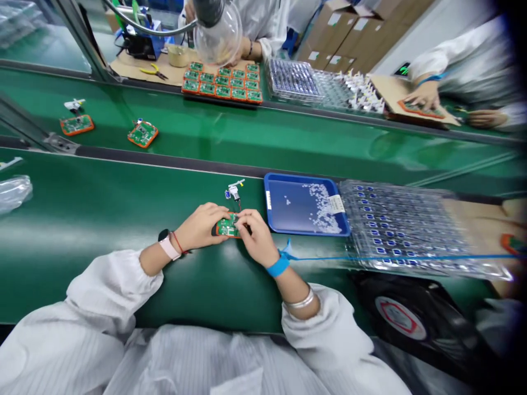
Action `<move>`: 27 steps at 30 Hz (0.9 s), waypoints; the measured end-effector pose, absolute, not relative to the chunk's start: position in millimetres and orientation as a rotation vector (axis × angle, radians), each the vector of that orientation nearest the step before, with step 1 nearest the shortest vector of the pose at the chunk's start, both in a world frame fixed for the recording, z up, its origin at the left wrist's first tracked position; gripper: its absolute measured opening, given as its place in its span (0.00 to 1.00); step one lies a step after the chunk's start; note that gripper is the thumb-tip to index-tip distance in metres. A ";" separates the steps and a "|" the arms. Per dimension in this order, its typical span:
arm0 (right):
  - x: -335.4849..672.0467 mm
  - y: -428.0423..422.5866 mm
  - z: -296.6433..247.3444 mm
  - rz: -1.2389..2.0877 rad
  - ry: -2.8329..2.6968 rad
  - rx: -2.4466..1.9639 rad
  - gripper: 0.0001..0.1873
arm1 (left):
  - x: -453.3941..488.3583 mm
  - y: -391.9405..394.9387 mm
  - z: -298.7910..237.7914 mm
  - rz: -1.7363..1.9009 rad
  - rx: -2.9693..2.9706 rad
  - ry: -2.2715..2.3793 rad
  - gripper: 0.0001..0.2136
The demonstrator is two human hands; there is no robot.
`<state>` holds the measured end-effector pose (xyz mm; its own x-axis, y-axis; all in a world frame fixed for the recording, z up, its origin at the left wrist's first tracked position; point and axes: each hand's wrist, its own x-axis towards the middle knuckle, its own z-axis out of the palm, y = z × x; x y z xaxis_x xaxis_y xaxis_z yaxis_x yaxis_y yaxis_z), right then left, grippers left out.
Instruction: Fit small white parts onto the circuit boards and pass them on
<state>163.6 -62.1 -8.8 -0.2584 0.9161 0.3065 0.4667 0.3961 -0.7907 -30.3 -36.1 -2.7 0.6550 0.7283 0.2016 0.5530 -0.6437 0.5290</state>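
Note:
A green circuit board in an orange frame lies on the green work surface in front of me. My left hand grips its left end, fingers along the far edge and thumb at the near one. Over the board's right end, my right hand has thumb and forefinger pinched together; whatever they hold is too small or hidden to make out. Just beyond the board sits a small white part with a blue-and-white piece, and a thin red wire runs from it toward the board.
Right of my hands is a blue tray of small whitish pieces, then clear plastic trays holding blue parts. A black fan stands near right. Framed boards lie on the belt beyond. Across it, co-workers' hands work near more boards.

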 end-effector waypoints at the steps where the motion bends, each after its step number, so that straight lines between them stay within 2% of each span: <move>1: 158.7 -65.2 -12.0 0.720 -1.883 -1.203 0.07 | -29.2 -38.0 -3.2 0.588 2.441 1.008 0.17; 5: 159.2 -62.2 -21.8 0.595 -1.852 -1.293 0.06 | -17.1 -32.7 -2.3 0.758 2.344 1.030 0.08; 11: 162.4 -53.8 -24.9 0.634 -1.827 -1.312 0.07 | -3.7 -20.1 -1.7 0.793 2.186 1.083 0.04; 17: 161.7 -48.4 -29.1 0.781 -1.790 -1.300 0.07 | -2.8 -16.4 -4.9 0.720 2.068 1.106 0.05; 27: 163.5 -49.0 -26.5 0.829 -1.778 -1.298 0.06 | -4.8 -17.6 -6.1 0.760 2.088 1.044 0.06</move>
